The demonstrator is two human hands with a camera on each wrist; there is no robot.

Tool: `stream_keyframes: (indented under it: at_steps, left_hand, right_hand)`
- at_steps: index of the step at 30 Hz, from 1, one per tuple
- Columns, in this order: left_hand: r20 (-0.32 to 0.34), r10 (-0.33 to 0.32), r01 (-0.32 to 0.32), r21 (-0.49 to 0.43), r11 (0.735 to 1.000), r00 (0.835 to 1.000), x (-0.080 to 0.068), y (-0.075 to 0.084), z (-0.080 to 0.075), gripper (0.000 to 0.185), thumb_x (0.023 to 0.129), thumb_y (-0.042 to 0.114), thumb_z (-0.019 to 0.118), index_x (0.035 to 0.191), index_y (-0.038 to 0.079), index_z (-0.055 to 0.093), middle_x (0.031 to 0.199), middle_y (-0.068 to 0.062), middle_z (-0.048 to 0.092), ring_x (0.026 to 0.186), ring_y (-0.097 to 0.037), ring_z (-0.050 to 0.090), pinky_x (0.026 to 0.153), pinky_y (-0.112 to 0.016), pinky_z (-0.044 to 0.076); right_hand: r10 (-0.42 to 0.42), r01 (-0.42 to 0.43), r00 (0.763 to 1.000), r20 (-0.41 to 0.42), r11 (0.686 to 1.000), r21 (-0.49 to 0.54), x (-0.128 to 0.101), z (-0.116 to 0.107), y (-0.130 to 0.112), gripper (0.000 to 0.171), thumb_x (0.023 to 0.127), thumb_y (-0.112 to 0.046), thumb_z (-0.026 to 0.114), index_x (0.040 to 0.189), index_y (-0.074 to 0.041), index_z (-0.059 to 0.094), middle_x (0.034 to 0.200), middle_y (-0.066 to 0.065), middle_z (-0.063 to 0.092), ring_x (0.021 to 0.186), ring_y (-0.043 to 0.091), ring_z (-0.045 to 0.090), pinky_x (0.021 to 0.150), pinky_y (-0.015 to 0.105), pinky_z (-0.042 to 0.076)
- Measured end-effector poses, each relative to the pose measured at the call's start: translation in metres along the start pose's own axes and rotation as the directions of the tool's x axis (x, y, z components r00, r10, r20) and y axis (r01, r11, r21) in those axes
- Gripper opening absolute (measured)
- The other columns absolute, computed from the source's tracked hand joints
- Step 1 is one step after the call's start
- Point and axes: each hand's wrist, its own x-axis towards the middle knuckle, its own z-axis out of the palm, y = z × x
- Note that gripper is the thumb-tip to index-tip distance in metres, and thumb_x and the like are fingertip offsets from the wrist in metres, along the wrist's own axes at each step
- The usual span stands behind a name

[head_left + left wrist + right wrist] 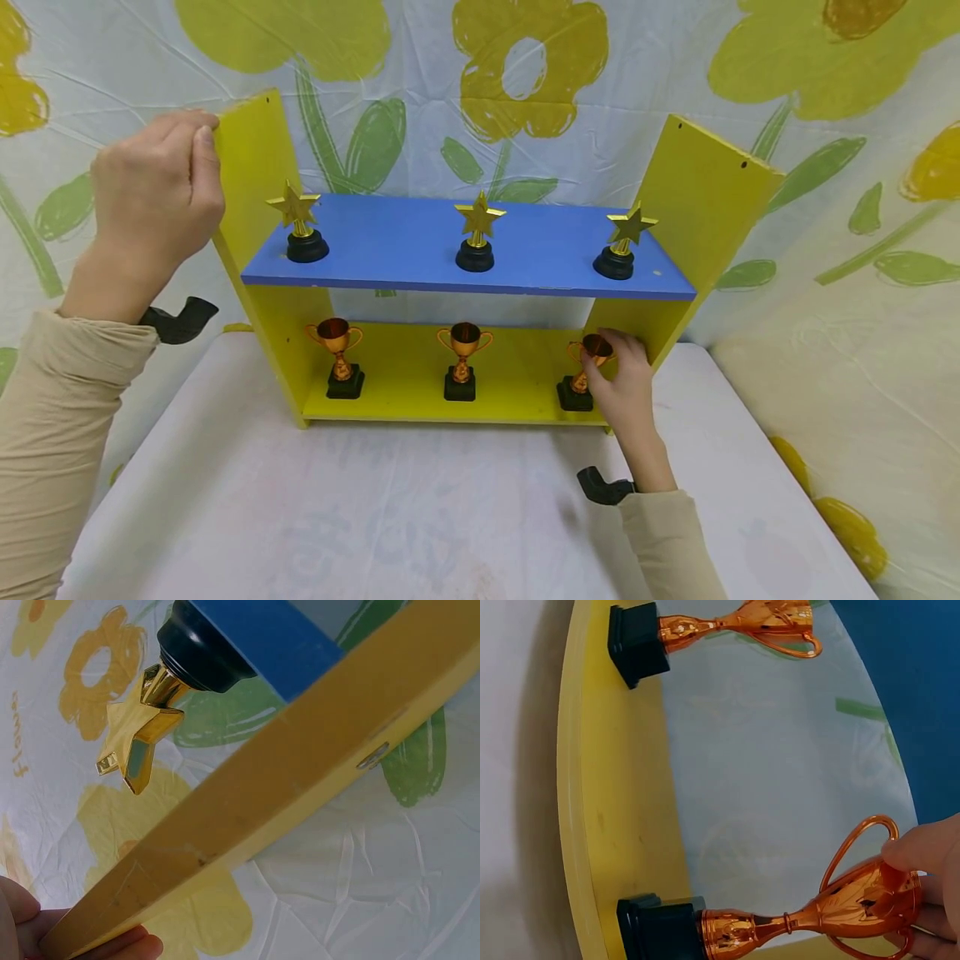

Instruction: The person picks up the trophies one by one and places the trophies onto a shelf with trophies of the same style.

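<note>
My right hand pinches the bowl of the cup trophy on the yellow shelf's bottom board, at its right end. My left hand grips the shelf's left wall. I should keep it steady. The trophy stands upright, bowl up.

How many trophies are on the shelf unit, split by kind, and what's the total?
Gold star trophies on the blue upper shelf: 3
Copper cup trophies on the yellow lower shelf: 3, the rightmost held by the right hand
Total: 6
</note>
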Motion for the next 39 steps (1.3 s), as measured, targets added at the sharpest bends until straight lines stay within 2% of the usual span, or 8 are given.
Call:
stream_keyframes:
  at_steps: [11, 21, 39]
  left_hand:
    - [-0.008, 0.005, -0.005, 0.001, 1.0, 1.0, -0.0004, -0.0002, 0.0008, 0.041, 0.101, 0.017, 0.04, 0.108, -0.01, 0.07, 0.109, -0.023, 0.07, 0.087, -0.053, 0.065, 0.058, -0.064, 0.042]
    - [0.001, 0.004, -0.004, 0.005, 1.0, 1.0, -0.0005, 0.0004, -0.0007, 0.042, 0.101, 0.018, 0.039, 0.109, -0.01, 0.069, 0.11, -0.023, 0.07, 0.09, -0.053, 0.065, 0.06, -0.066, 0.043]
    - [0.015, 0.014, -0.014, 0.015, 1.0, 1.0, -0.0002, -0.0008, -0.0017, 0.042, 0.102, 0.018, 0.038, 0.111, -0.01, 0.069, 0.111, -0.023, 0.07, 0.089, -0.053, 0.065, 0.058, -0.064, 0.043]
  right_hand:
    - [-0.008, 0.009, 1.0, 0.014, 0.995, -0.098, 0.0034, -0.0024, -0.0062, 0.041, 0.083, -0.001, 0.075, 0.121, 0.009, 0.062, 0.121, 0.027, 0.061, 0.112, 0.043, 0.052, 0.095, 0.055, 0.044]
    - [0.035, -0.026, 0.998, 0.046, 0.982, -0.185, 0.0061, -0.0054, -0.0078, 0.039, 0.086, -0.001, 0.072, 0.122, 0.01, 0.062, 0.121, 0.028, 0.06, 0.113, 0.044, 0.053, 0.093, 0.059, 0.046]
    - [0.013, -0.013, 1.0, -0.001, 0.984, -0.176, 0.0061, 0.0, -0.0055, 0.038, 0.085, 0.002, 0.071, 0.12, 0.012, 0.062, 0.121, 0.028, 0.061, 0.112, 0.043, 0.053, 0.095, 0.057, 0.046]
